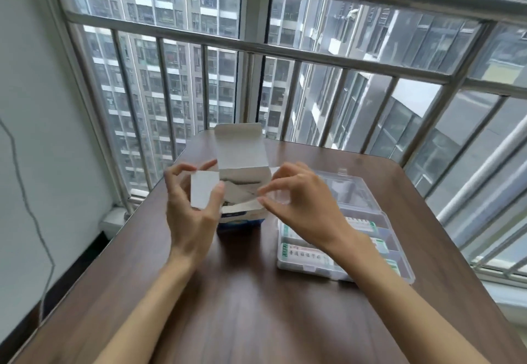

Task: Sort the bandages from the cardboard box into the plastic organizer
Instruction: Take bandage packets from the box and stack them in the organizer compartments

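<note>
Cardboard box at table centre, lid up. Left hand pinching side flap aside, right hand pinching front flap, clearing access to bandages inside. Organizer waiting open at 3 o'clock.

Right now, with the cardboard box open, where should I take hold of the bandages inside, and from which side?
Take the bandages by their upper edges, coming straight down through the cardboard box's open top. The lid stands up at the far side and both hands, left and right, hold the side flaps outward, so only the top is free. A narrow pinch grip probably suits such thin strips.
</note>
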`<state>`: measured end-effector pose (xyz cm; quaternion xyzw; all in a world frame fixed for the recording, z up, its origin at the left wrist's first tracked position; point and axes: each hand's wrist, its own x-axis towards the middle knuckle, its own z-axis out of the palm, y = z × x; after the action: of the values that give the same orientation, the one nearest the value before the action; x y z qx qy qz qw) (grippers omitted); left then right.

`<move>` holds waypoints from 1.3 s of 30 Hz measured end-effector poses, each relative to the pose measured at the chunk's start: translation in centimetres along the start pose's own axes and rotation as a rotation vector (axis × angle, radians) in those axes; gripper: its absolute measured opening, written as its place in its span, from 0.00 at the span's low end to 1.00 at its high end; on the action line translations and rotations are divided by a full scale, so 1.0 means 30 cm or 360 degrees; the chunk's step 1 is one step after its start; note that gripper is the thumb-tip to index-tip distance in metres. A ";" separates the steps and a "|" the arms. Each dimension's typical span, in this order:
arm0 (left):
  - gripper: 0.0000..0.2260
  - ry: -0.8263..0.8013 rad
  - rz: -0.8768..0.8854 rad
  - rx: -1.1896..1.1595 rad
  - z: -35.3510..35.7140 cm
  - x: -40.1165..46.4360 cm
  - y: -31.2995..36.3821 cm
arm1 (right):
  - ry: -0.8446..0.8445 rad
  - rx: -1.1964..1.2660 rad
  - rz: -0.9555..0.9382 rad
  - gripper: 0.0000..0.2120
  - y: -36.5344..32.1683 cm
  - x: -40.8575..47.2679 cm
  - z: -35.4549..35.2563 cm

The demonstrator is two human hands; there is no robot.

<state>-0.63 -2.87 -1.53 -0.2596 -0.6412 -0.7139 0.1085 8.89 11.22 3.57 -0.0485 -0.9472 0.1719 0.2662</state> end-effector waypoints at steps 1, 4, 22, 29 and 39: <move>0.17 -0.0016 0.0007 0.0013 -0.004 -0.001 -0.004 | 0.0017 -0.0021 0.0015 0.04 -0.010 0.004 -0.002; 0.14 -0.0053 0.0086 0.0163 -0.014 0.005 -0.008 | -0.0078 -0.0253 0.0012 0.07 -0.046 0.032 0.006; 0.13 -0.0166 0.0103 0.0191 -0.024 0.026 -0.035 | -0.0741 -0.0747 -0.0056 0.08 -0.137 0.173 0.049; 0.13 -0.0168 -0.0046 0.0120 -0.028 0.034 -0.040 | -0.0974 -0.0679 -0.0145 0.06 -0.116 0.220 0.063; 0.10 -0.0270 -0.0371 -0.0236 -0.014 0.050 -0.032 | -0.0547 0.0085 -0.0067 0.11 -0.026 0.203 -0.019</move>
<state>-2.46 -2.87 -1.60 -0.2502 -0.6193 -0.7426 -0.0492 3.99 11.78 7.26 0.0085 -0.9747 0.1971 0.1051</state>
